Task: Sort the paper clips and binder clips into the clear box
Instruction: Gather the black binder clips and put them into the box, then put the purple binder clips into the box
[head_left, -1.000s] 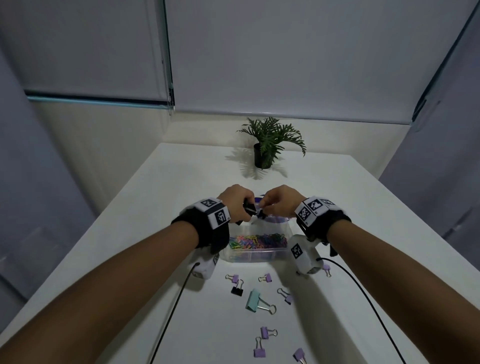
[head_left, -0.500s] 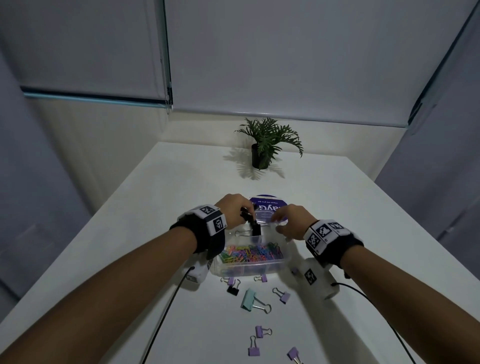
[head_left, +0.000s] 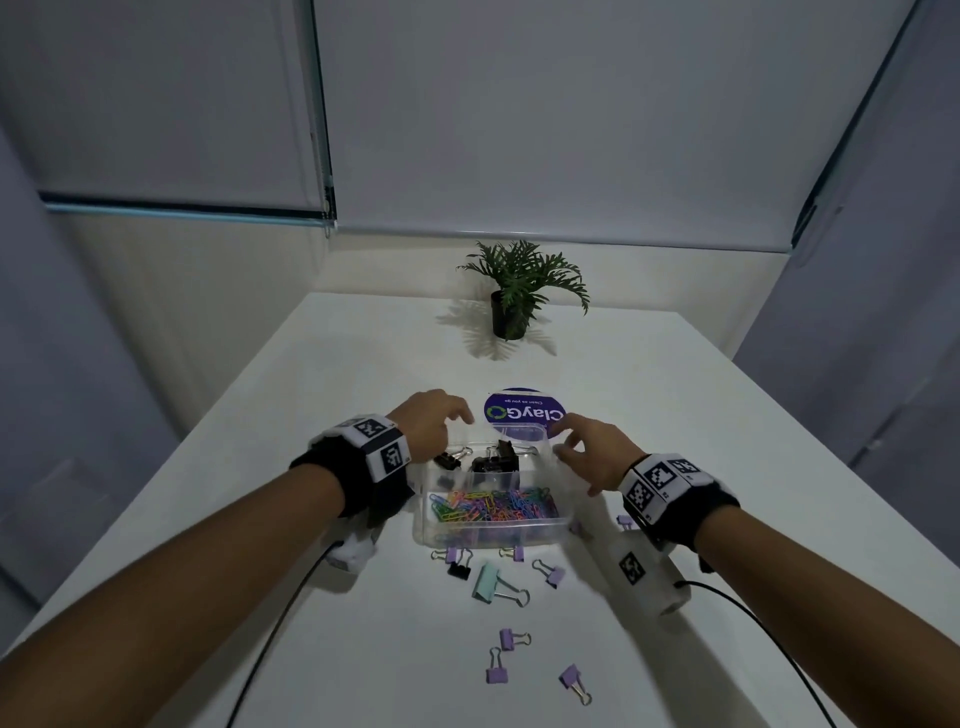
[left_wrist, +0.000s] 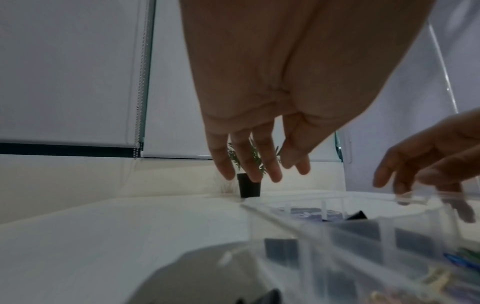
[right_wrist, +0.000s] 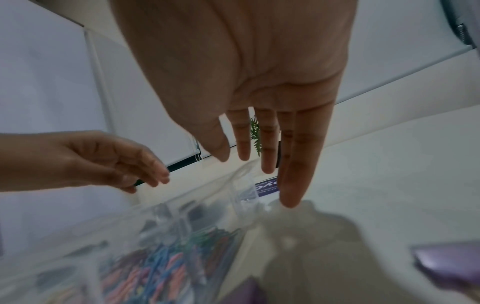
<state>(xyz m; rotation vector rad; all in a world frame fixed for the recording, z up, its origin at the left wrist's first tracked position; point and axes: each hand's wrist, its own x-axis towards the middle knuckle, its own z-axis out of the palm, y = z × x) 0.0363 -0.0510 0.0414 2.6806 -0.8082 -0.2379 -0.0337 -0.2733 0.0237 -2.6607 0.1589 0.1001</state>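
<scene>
Both hands hover over the clear box (head_left: 491, 519), which sits near the middle of the white desk (head_left: 649, 395). Left hand (head_left: 428, 423) is above the box's far-left corner, fingers (left_wrist: 242, 156) loose and pointing down, holding nothing. Right hand (head_left: 592, 452) is at the box's far-right corner, fingers (right_wrist: 292, 168) extended and spread, nothing gripped; whether a fingertip touches the rim can't be told. Box has compartments: the near one holds a heap of multicoloured paper clips (head_left: 493, 509), the far ones hold black binder clips (head_left: 496, 457), one smaller black clip at the far-left section under the left hand. Loose clips lie on the desk toward the near edge: small purple binder clips (head_left: 506, 638) scattered, some touching or just beside the box's near wall, one more at the box's right side under the right wrist. A mint binder clip (head_left: 488, 583) lies just in front of the box, and a small black binder clip (head_left: 460, 570) to its left. A purple round sticker (head_left: 524, 410) lies just behind the box. Potted plant (head_left: 519, 293) stands at the far edge of the desk. Both wrists wear black bands with marker tags and white camera units, cables trailing to the near edge.
</scene>
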